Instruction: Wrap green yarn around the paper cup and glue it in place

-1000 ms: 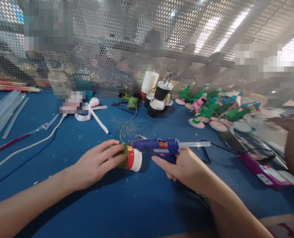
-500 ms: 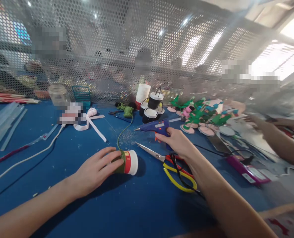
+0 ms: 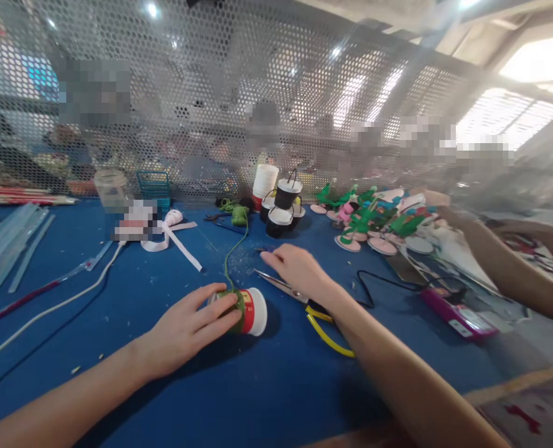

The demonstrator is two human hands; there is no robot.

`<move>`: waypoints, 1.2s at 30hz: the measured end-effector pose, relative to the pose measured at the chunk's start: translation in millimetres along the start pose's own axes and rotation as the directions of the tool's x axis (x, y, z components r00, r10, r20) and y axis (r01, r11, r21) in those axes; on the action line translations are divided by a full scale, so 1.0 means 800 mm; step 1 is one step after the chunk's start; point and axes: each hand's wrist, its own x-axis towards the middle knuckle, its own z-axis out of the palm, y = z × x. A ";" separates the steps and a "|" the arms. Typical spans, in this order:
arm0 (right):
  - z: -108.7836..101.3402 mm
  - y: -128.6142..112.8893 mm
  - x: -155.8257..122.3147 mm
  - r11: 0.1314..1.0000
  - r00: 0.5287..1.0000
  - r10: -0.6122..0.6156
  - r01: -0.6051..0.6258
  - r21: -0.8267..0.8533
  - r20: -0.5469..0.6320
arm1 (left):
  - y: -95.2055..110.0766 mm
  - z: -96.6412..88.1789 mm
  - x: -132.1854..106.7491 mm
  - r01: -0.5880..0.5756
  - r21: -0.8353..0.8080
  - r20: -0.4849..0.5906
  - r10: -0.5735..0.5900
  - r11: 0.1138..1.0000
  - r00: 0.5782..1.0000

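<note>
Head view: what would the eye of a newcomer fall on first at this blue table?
The left hand grips a paper cup lying on its side in the middle of the blue table, a green cord running up from it. Beside it, the right hand hovers over scissors with yellow handles. Behind, a perforated metal screen closes off the table.

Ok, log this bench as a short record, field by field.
Surface: blue table, perforated screen behind
Left hand: grips paper cup lying on its side
Cup detail: red band, green cord wound round it, trailing back
Right hand: open, over scissors; contact unclear
Behind: black pots with white tops, green foam pieces
Right edge: another person's arm
</note>
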 end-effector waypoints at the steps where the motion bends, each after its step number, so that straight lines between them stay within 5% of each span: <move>1: 0.006 -0.010 -0.005 0.997 0.994 -0.071 0.067 0.044 0.088 | 0.000 -0.001 0.001 -0.012 0.001 0.000 0.012 1.000 1.000; 5: 0.034 -0.034 -0.016 0.918 0.911 -0.267 0.140 0.371 0.316 | 0.002 -0.002 0.001 -0.066 -0.014 0.008 0.066 0.998 0.998; 9: 0.042 -0.032 -0.015 0.738 0.971 -0.210 0.080 0.670 0.116 | 0.004 0.002 -0.004 -0.013 -0.056 -0.004 0.013 0.998 1.000; 16: 0.024 -0.021 -0.020 0.623 0.992 -0.088 0.123 0.773 -0.087 | 0.005 0.013 -0.007 0.263 -0.276 0.048 -0.260 0.924 0.964; 25: 0.032 -0.014 -0.015 0.720 0.984 -0.139 0.180 0.670 -0.114 | 0.015 0.016 -0.006 0.243 -0.384 0.072 -0.233 0.891 0.970; 36: 0.042 -0.016 -0.017 0.749 0.981 -0.191 0.156 0.644 -0.015 | 0.016 0.004 0.004 0.099 -0.304 -0.029 -0.113 0.948 0.993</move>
